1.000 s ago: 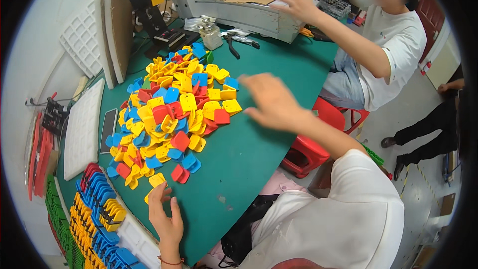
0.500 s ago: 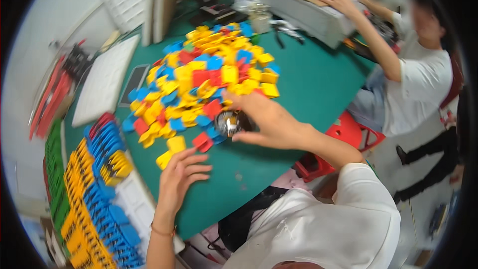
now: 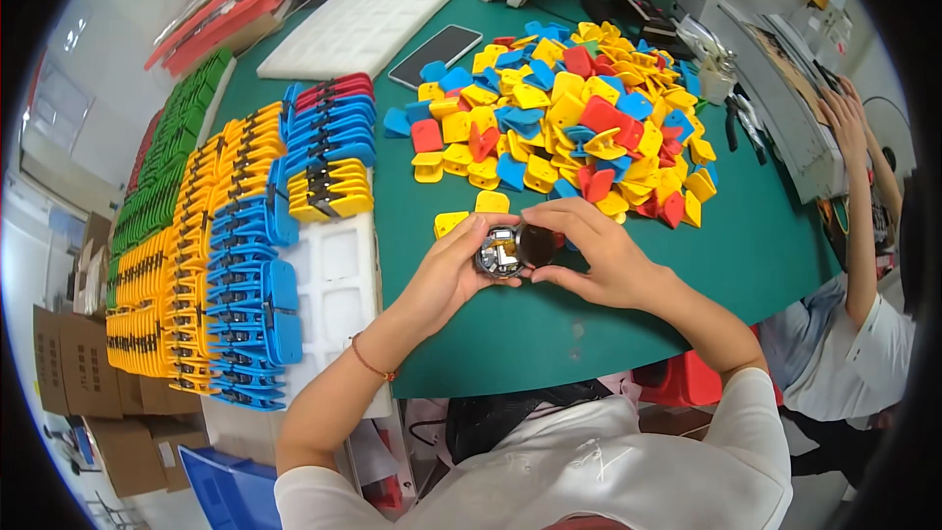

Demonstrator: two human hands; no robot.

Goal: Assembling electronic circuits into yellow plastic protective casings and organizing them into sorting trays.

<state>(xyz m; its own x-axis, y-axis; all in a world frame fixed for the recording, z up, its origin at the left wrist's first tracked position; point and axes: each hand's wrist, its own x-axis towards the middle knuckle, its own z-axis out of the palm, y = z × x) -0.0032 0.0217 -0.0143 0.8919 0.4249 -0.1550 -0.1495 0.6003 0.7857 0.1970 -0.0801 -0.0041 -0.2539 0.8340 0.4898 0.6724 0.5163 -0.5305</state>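
As left hand (image 3: 451,273) grips open round device (image 3: 501,253) over green table (image 3: 481,348), right hand (image 3: 610,263) grasps dark round part (image 3: 536,245) beside it; likely fitting or separating step, next move needs steadiness.

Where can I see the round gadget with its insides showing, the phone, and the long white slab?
Round gadget (image 3: 501,252): head view, on its exposed insides.
Phone (image 3: 436,57): head view, middle of its dark screen.
White slab (image 3: 364,24): head view, middle of its broad face.
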